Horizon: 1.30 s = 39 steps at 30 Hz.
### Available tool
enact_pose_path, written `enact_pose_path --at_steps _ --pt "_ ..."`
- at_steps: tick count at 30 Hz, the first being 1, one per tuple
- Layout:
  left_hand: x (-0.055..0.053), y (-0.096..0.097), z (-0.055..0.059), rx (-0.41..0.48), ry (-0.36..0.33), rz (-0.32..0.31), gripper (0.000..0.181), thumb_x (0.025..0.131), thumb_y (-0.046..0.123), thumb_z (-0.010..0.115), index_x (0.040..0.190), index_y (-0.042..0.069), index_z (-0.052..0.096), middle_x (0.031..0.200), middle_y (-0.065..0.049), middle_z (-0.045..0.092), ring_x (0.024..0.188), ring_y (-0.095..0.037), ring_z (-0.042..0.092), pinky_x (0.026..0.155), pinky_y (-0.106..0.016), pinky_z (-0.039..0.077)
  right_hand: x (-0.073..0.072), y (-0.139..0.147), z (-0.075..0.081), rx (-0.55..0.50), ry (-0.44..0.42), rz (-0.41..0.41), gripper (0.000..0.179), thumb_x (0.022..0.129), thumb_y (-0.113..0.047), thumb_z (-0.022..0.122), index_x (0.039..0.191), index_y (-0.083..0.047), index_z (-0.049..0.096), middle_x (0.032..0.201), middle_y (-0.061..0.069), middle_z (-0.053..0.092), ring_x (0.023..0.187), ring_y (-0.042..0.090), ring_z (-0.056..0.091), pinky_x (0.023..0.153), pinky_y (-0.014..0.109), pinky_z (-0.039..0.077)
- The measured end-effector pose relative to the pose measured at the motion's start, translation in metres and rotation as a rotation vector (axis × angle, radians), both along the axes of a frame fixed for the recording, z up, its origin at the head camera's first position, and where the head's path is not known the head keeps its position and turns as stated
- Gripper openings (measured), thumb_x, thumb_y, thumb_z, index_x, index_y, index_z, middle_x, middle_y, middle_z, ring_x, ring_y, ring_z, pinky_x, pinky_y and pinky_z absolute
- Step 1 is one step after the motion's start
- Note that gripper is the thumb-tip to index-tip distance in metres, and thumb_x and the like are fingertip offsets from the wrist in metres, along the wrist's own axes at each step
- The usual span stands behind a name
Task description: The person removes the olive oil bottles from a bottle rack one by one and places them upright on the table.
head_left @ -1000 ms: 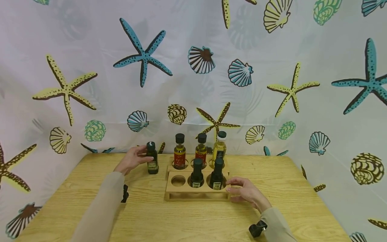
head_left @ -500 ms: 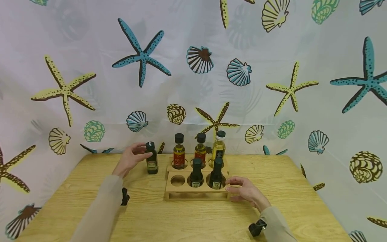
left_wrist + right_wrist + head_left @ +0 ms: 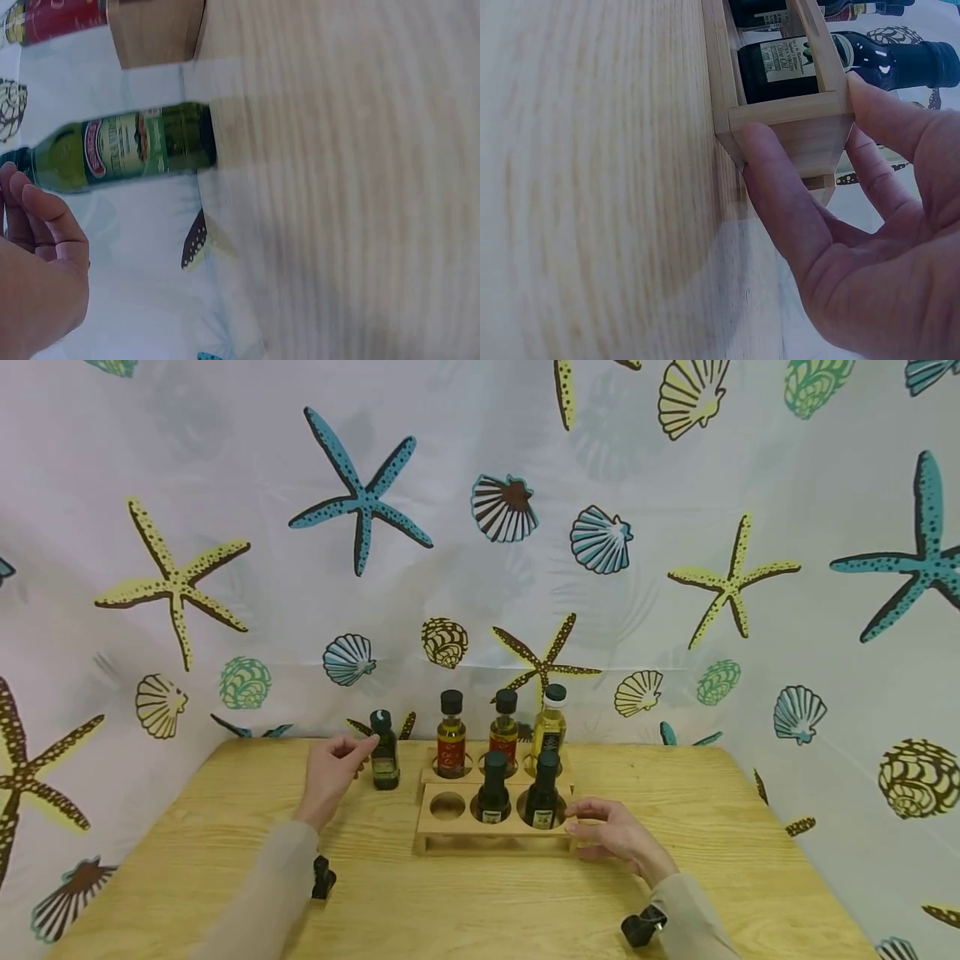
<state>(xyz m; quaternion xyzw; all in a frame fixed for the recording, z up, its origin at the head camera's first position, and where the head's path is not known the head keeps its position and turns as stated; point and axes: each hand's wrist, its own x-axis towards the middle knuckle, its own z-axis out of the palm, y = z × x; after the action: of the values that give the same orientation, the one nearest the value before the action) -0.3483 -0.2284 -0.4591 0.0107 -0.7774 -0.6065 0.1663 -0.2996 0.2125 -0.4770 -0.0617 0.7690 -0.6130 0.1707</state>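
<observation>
My left hand (image 3: 333,772) is at the neck of a dark green oil bottle (image 3: 386,764) standing upright on the table, left of the wooden rack (image 3: 495,842). In the left wrist view curled fingers (image 3: 56,214) pinch around the dark neck; the far side of the grip is hidden. My right hand (image 3: 618,837) touches the rack's right end. The right wrist view shows its fingers (image 3: 780,195) spread and mostly straight against the wooden end panel. Two dark bottles, one of them the right-hand bottle (image 3: 543,793), sit in the front row beside a vacant round hole (image 3: 447,806) at its left.
The rack's raised back row holds two red-labelled bottles, the left red-labelled bottle (image 3: 451,739) among them, and a yellow oil bottle (image 3: 550,731). A patterned curtain (image 3: 480,568) hangs behind and beside the wooden table (image 3: 465,910).
My left hand has shifted from around the green bottle's side to its neck, fingers drawn closer together. The bottle stays where it stands. My right hand keeps its place at the rack.
</observation>
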Motion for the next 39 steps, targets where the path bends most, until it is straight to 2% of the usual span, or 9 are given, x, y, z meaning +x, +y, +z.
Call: enact_pose_path --at_steps 4,8,13,18,22,26,31,33,39 --pt "0.007 0.01 -0.004 0.022 -0.016 -0.059 0.053 0.089 0.044 0.071 0.09 -0.008 0.065 0.069 -0.004 0.063 0.061 -0.02 0.055 0.057 -0.028 0.05 0.001 0.0 0.001 0.001 -0.002 -0.001 0.042 0.093 -0.021 0.07 0.127 0.001 0.058 0.141 0.024 0.048 0.112 0.024 0.062 0.084 0.042 0.058" --pt "0.017 0.021 -0.002 0.019 -0.043 -0.138 0.043 0.093 0.037 0.068 0.082 -0.004 0.064 0.069 -0.003 0.063 0.064 -0.022 0.057 0.061 -0.032 0.052 0.0 0.0 0.001 0.0 -0.007 -0.014 0.042 0.093 -0.019 0.07 0.127 0.001 0.058 0.141 0.024 0.047 0.107 0.023 0.065 0.083 0.043 0.058" --pt "0.033 0.04 0.014 0.027 -0.081 -0.206 0.029 0.096 0.023 0.065 0.081 -0.001 0.065 0.072 -0.005 0.065 0.062 -0.014 0.057 0.061 -0.032 0.053 -0.002 -0.001 0.001 0.005 -0.013 -0.022 0.04 0.093 -0.019 0.069 0.127 -0.001 0.059 0.141 0.022 0.049 0.108 0.022 0.064 0.084 0.042 0.058" --pt "0.043 0.055 0.027 0.022 -0.11 -0.239 0.029 0.097 0.022 0.064 0.084 -0.004 0.064 0.074 -0.007 0.065 0.067 -0.019 0.061 0.064 -0.035 0.055 -0.002 0.0 0.0 0.0 -0.011 -0.014 0.041 0.092 -0.021 0.07 0.127 -0.001 0.059 0.14 0.021 0.049 0.109 0.022 0.063 0.083 0.042 0.059" --pt "0.038 0.064 0.019 0.056 -0.131 -0.254 0.031 0.097 0.022 0.064 0.088 -0.008 0.064 0.079 -0.015 0.065 0.071 -0.026 0.062 0.065 -0.036 0.056 -0.002 0.001 -0.001 -0.001 -0.009 -0.013 0.042 0.092 -0.022 0.071 0.126 -0.001 0.059 0.14 0.022 0.049 0.107 0.022 0.064 0.083 0.042 0.059" --pt "0.032 0.071 0.011 0.071 -0.133 -0.256 0.029 0.096 0.023 0.065 0.084 -0.002 0.065 0.081 -0.019 0.065 0.071 -0.029 0.062 0.063 -0.034 0.055 -0.002 0.001 -0.002 -0.001 -0.011 -0.011 0.041 0.092 -0.021 0.071 0.125 0.0 0.06 0.14 0.023 0.049 0.106 0.022 0.064 0.083 0.042 0.059" --pt "0.029 0.079 0.006 0.077 -0.12 -0.244 0.034 0.096 0.025 0.066 0.089 -0.008 0.065 0.074 -0.01 0.065 0.067 -0.021 0.062 0.061 -0.03 0.055 -0.001 0.001 -0.001 -0.001 -0.003 -0.011 0.04 0.092 -0.02 0.07 0.125 0.0 0.059 0.14 0.023 0.048 0.106 0.022 0.065 0.083 0.042 0.059" --pt "0.024 0.08 -0.001 0.081 -0.116 -0.241 0.038 0.095 0.027 0.067 0.093 -0.011 0.064 0.073 -0.005 0.064 0.065 -0.018 0.06 0.06 -0.028 0.054 -0.001 0.001 -0.001 -0.002 -0.003 -0.011 0.04 0.092 -0.019 0.07 0.125 0.0 0.059 0.14 0.023 0.048 0.106 0.022 0.065 0.083 0.042 0.059" --pt "0.023 0.087 -0.003 0.057 -0.107 -0.297 0.042 0.094 0.031 0.067 0.09 -0.011 0.062 0.077 -0.018 0.063 0.059 -0.019 0.054 0.053 -0.03 0.049 -0.001 0.0 -0.001 -0.007 -0.003 -0.012 0.039 0.093 -0.018 0.069 0.125 0.001 0.059 0.14 0.023 0.049 0.106 0.022 0.065 0.083 0.043 0.059"
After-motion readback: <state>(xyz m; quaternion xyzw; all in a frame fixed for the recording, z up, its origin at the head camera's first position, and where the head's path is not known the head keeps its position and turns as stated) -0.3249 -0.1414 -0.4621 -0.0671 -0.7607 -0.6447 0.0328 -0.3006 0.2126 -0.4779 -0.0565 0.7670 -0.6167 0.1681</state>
